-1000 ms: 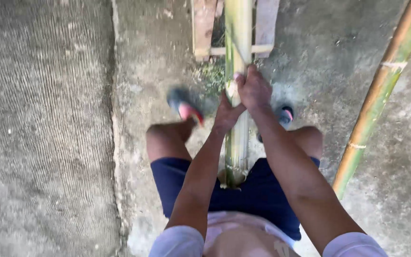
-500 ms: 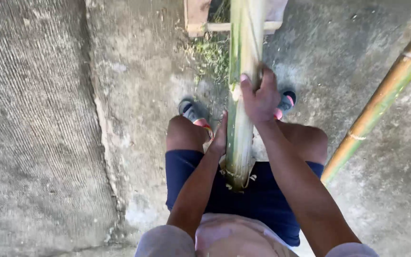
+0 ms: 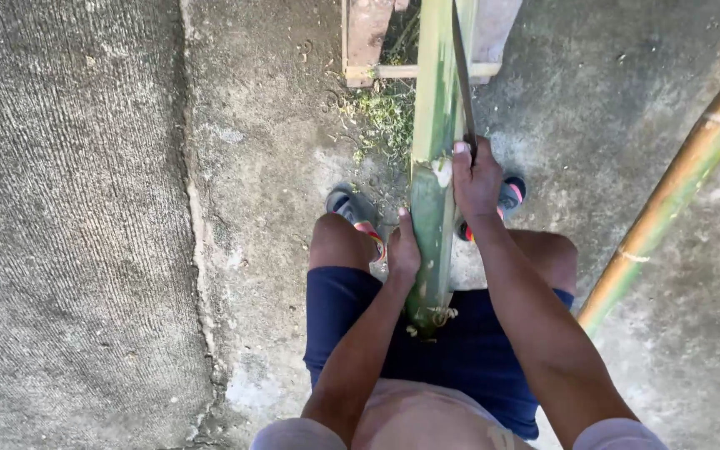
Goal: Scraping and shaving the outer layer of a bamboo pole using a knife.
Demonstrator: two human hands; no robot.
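A green bamboo pole [image 3: 432,192] is held between the knees, running away over the concrete floor [image 3: 85,208]. It is steadied by the left hand [image 3: 402,248] (fingers pressed flat against its side). A long knife [image 3: 462,79] is gripped in the clenched right hand [image 3: 475,179], the blade lying along the pole.

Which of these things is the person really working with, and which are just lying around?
In use:
left hand, steadying the pole
right hand, gripping the blade's handle
green bamboo pole, held between the knees
long dark blade, laid along the pole

Lying about:
second bamboo pole at the right
wooden frame at the top
grass tuft
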